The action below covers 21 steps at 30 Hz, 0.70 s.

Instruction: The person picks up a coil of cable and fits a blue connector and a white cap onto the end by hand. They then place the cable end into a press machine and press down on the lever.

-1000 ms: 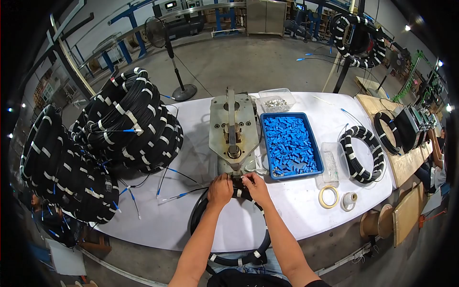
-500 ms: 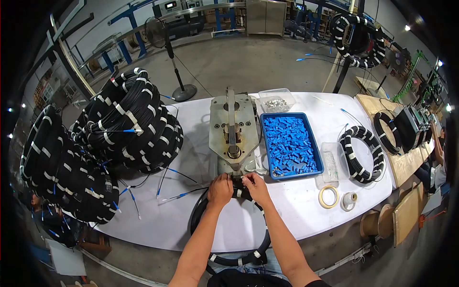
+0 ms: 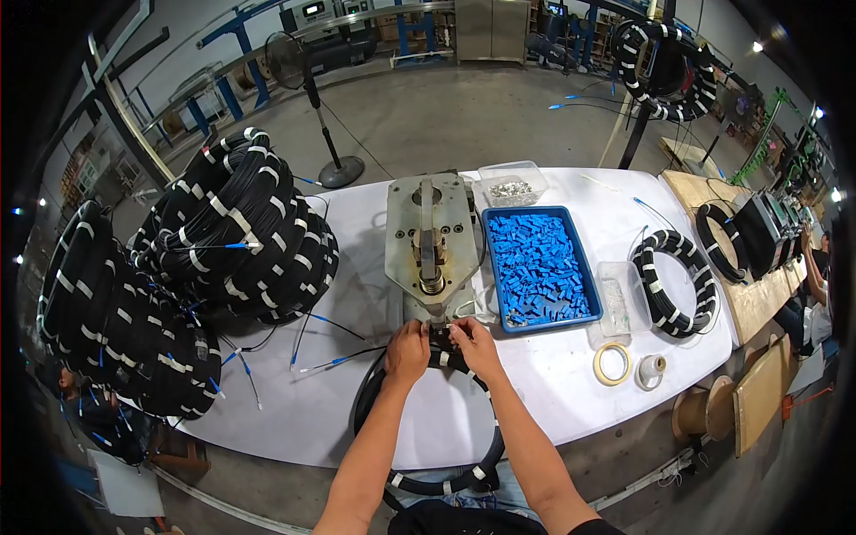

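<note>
A grey metal press (image 3: 431, 236) stands at the middle of the white table. At its front tip my left hand (image 3: 407, 353) is closed, fingers pressed together; what it grips is too small to name. My right hand (image 3: 475, 349) pinches something tiny on the other side of the same tip. Below both hands a black cable coil with white bands (image 3: 450, 486) hangs over the table's front edge, its top partly hidden by the hands. A blue tray (image 3: 599, 308) full of small blue pieces lies to the right of the press.
Big banded cable coils (image 3: 236, 227) are piled at the left. Right of the tray are clear boxes (image 3: 614, 299), a tape ring (image 3: 613, 364), a small roll (image 3: 652, 367) and another coil (image 3: 675, 285). A fan (image 3: 342, 171) stands behind; a co-worker's arm (image 3: 815, 267) shows far right.
The view has shifted slightly. Both hands remain at the press tip, with barely any movement of the fingers.
</note>
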Tool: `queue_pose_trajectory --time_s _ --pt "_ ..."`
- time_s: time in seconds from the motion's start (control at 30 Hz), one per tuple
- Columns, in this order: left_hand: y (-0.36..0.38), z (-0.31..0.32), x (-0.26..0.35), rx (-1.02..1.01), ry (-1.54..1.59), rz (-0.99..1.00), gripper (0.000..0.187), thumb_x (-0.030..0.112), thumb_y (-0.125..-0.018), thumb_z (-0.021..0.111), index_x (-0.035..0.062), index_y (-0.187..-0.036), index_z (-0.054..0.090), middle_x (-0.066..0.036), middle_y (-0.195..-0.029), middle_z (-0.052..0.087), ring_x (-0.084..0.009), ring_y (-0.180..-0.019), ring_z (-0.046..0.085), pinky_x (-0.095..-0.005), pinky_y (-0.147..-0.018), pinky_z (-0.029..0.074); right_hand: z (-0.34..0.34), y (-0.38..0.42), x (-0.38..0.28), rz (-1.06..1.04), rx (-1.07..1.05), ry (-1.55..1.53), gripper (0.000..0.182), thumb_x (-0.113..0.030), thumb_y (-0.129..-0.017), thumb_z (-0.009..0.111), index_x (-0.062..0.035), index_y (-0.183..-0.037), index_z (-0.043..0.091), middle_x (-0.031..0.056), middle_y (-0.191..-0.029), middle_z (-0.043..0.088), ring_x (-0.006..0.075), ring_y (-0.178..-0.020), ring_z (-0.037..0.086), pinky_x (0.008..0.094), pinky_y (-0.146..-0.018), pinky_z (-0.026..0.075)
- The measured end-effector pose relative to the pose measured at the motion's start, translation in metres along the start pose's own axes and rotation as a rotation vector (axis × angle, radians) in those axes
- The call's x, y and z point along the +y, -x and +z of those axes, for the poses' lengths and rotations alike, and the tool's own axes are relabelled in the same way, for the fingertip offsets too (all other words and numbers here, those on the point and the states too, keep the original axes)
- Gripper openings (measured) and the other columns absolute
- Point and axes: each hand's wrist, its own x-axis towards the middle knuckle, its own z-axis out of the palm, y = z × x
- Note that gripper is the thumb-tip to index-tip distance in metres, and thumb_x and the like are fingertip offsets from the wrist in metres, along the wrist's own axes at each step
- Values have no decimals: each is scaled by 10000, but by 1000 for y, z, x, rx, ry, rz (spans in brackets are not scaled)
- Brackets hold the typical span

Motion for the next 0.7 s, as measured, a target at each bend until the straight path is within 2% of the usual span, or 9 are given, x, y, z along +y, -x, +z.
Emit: queue_pose_trajectory --time_s 0.3,0.37,0.5,0.57,0.7 --pt "0 1 0 -12 -21 -30 291 254 -1006 429 0 -907 532 -229 -872 613 -444 -853 580 -514 -753 459 1 1 -6 0 25 29 219 -181 -956 599 22 -1037 612 63 -827 653 120 -752 606 259 -716 487" --pt "-1 1 1 16 10 -23 318 258 -1005 424 -19 -885 526 -274 -851 603 -484 -829 571 -538 -725 444 2 0 -5 -17 22 35 217 -177 -955 599 23 -1037 617 66 -833 658 120 -748 609 259 -710 488" --pt "-1 -2 4 12 5 -32 322 260 -1005 424 -21 -883 525 -279 -852 603 -487 -822 571 -540 -719 444 2 -1 -6 -19 25 50 216 -175 -952 600 25 -1031 622 68 -822 660 121 -743 609 259 -708 488" --pt "-1 -2 4 -36 -37 -70 323 272 -1015 400 1 -906 538 -232 -883 618 -443 -869 585 -518 -760 458 1 -1 -8 9 23 47 219 -177 -951 601 28 -1026 622 67 -803 658 121 -739 608 259 -709 489" --pt "-1 -1 3 -29 -44 -63 308 259 -1012 407 1 -906 538 -233 -883 618 -445 -865 584 -519 -759 458 2 0 -9 8 29 38 216 -174 -955 593 29 -1023 621 67 -796 658 121 -733 605 260 -709 489"
